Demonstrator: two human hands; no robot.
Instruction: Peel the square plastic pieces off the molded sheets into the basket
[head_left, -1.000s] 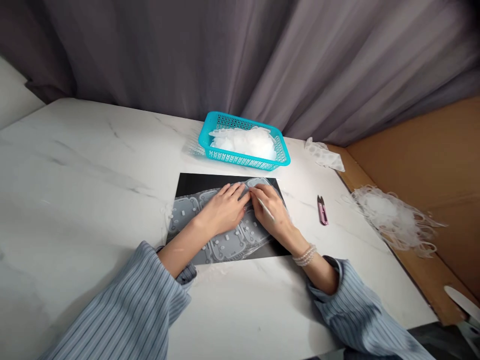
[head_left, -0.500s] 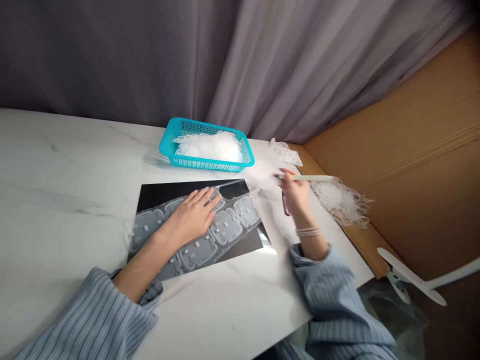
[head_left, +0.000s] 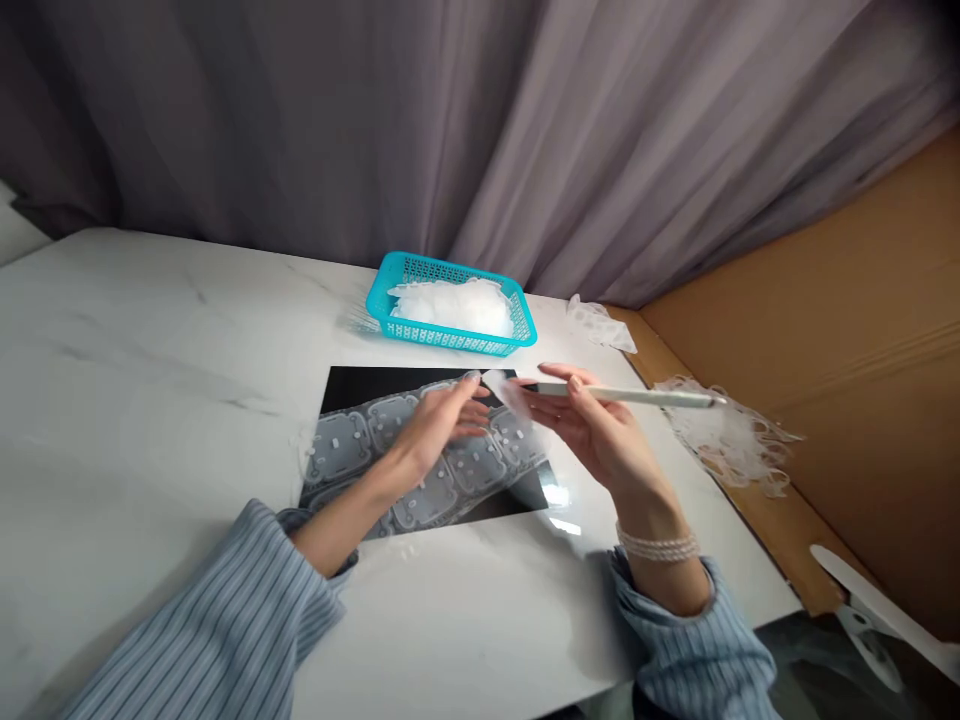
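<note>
My left hand (head_left: pixel 439 422) is raised over a translucent plastic sheet (head_left: pixel 424 495) of moulded rounded panels. Its thumb and forefinger meet the edge of a small, blurred translucent piece (head_left: pixel 501 388), which they seem to pinch. Close by on the right, my right hand (head_left: pixel 592 425) is closed around a slim pale pen-shaped tool (head_left: pixel 637 396) with a dark tip pointing left. The right fingertips are beside the translucent piece; blur hides whether they touch it. Under the sheet is a black mat (head_left: pixel 352 385).
Behind the mat stands a turquoise basket (head_left: pixel 457 346) holding white translucent pieces. A cut-out plastic scrap (head_left: pixel 600 325) lies to its right. Tangled clear offcuts (head_left: pixel 731 435) rest by the cardboard wall (head_left: pixel 840 300). A white object (head_left: pixel 877 610) juts in at lower right.
My left hand, earlier flat on the sheet, has lifted, and a translucent piece shows at its fingers. My right hand has come closer to it with the tool. The view has shifted left.
</note>
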